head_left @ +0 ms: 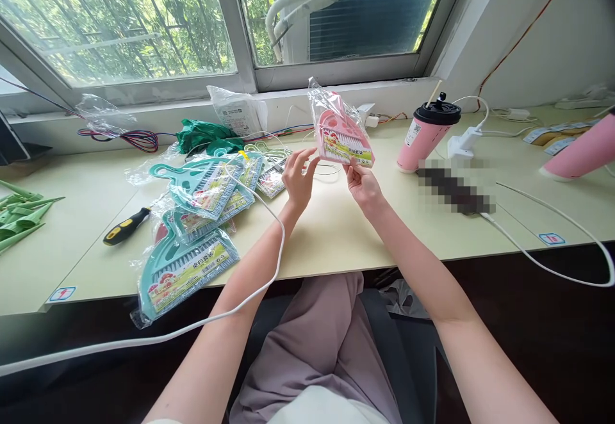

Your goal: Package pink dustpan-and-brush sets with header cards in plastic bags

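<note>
A pink brush-and-dustpan set [339, 130] in a clear plastic bag is held up over the desk. My right hand [361, 182] pinches its lower right edge. My left hand [298, 177] sits just to the left of the bag, fingers curled, thumb and fingertips touching the lower left of the plastic. To the left lies a pile of teal brush-and-dustpan sets [199, 219] in bags, one [182, 275] hanging over the desk's front edge.
A screwdriver [125, 226] lies left of the pile. A pink cup with a black lid [425, 134] stands right of my hands. White cables [552, 232] cross the desk [336, 232]. Green leaves [19, 216] lie far left. Loose bags and wires sit by the window.
</note>
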Motion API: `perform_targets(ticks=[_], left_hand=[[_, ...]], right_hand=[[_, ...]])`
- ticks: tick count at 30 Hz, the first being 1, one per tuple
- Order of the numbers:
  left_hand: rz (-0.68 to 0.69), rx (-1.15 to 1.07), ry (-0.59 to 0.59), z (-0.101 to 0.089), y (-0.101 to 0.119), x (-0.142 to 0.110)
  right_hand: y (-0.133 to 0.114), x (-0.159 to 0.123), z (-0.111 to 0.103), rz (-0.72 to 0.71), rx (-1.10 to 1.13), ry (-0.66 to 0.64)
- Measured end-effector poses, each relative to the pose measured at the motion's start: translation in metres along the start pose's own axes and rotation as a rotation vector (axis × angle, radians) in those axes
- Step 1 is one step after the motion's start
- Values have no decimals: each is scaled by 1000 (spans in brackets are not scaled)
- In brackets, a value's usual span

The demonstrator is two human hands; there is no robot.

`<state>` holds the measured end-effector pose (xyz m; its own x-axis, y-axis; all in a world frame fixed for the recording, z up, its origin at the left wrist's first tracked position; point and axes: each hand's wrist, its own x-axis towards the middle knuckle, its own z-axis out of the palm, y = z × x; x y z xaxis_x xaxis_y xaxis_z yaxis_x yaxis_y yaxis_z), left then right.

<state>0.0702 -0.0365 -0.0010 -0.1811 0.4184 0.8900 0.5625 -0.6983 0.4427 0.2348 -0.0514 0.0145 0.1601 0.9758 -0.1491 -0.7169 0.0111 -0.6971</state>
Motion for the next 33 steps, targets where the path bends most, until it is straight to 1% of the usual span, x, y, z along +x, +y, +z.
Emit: perform_targets(ticks=[3, 6, 11, 17, 19, 23, 29, 33], left_hand=[[20, 27, -12, -1, -7, 1], [13, 43, 9, 0, -13, 1], [22, -44, 60, 0, -11, 3], [-117, -131, 58, -2, -6, 4], [-134, -149, 78, -2, -6, 4], [-112, -142, 107, 0, -10, 3], [-68, -59, 121, -1, -16, 4], [-3, 22, 68, -3, -20, 5]], right_hand=[[3, 0, 1, 13, -2, -6], [7, 2, -1, 6, -41, -23], [8, 4, -3, -13, -79, -34], [6, 2, -1, -2, -13, -27], [7, 2, -1, -10, -20, -35], [8, 2, -3, -29, -43, -50], [6, 0, -1, 4, 2, -37], [4, -1, 0, 23, 42, -39]])
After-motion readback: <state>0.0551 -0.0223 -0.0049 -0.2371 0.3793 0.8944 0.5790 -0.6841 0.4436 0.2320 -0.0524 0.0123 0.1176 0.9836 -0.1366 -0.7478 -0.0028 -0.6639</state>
